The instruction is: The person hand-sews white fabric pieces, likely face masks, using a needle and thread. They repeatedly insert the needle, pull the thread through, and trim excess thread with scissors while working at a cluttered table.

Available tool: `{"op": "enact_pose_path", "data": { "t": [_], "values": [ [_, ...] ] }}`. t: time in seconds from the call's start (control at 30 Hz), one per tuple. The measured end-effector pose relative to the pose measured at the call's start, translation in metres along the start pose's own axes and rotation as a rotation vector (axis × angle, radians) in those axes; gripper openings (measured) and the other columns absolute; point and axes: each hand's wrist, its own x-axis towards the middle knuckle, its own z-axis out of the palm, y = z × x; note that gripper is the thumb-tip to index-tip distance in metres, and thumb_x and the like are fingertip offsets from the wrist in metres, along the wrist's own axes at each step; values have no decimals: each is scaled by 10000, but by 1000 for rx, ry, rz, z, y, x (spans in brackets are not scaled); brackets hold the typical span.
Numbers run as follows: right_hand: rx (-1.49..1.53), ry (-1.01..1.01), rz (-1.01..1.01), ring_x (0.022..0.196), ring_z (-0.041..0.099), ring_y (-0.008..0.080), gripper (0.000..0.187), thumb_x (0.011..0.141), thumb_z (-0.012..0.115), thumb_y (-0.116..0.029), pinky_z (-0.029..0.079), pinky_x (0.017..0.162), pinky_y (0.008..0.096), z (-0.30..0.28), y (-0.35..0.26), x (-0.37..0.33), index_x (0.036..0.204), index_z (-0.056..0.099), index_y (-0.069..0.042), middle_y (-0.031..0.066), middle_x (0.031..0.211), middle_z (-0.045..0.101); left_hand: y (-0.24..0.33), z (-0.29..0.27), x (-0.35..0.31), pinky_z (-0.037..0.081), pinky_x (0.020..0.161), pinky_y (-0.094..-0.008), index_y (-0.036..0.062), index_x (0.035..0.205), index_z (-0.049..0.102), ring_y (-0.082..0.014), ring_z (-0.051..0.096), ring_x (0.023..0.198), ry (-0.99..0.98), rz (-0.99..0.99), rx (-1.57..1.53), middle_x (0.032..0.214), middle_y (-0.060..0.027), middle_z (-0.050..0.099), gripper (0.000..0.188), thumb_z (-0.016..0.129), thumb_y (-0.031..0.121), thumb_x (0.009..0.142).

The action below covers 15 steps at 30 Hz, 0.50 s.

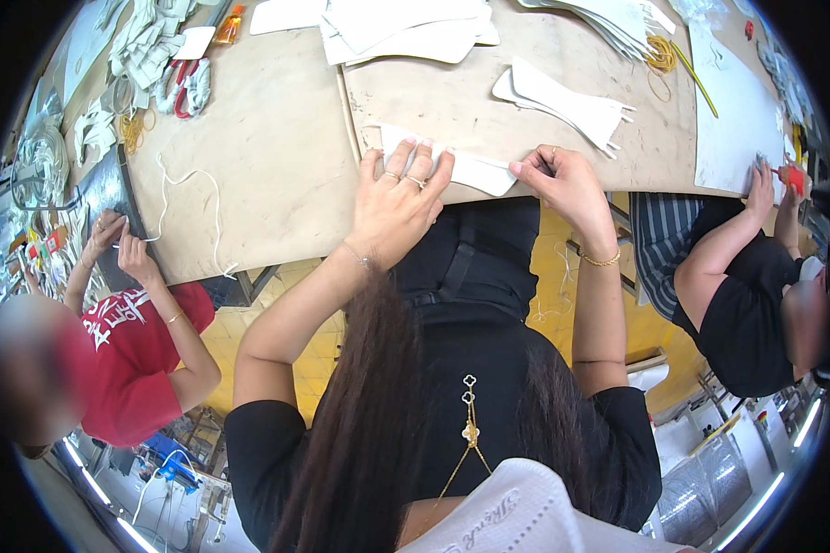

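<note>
The left hand (397, 210) is resting with its fingers spread on a flat white piece (481, 173) at the near edge of the tan surface (258, 138) while the right hand (567, 192) is pinching the piece's right end, its long axis running left to right and slanting toward the person. Stacked white pieces (410, 32) are lying farther off, two co-workers (148, 369) are working near the left and right edges above a yellow floor (655, 327), and the person's bent arms (601, 304) are reaching forward.

We are covering part of the white piece (481, 173) with our left hand (397, 207) | top edge is cropping the white stack (406, 26) | we are seeing the red-shirted co-worker's head (28, 369) blurred
</note>
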Motion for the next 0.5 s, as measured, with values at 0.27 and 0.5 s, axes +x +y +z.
{"op": "enact_pose_path", "data": {
  "t": [0.27,0.5],
  "values": [
    [-14,22,18,475,555,111,307,899,720,-253,449,496,294,1,-5,-3,780,643,19,67,559,567,10,0,5,351,1020,-639,327,1450,493,-351,471,1320,3,-29,30,1360,-158,539,665,745,378,837],
    [-1,65,22,503,620,148,299,887,709,-231,496,533,333,3,-7,-6,794,634,43,109,606,610,29,-8,16,373,986,-613,430,1422,525,-406,488,1262,-74,-93,71,1315,-216,549,636,750,390,829]
  ]
}}
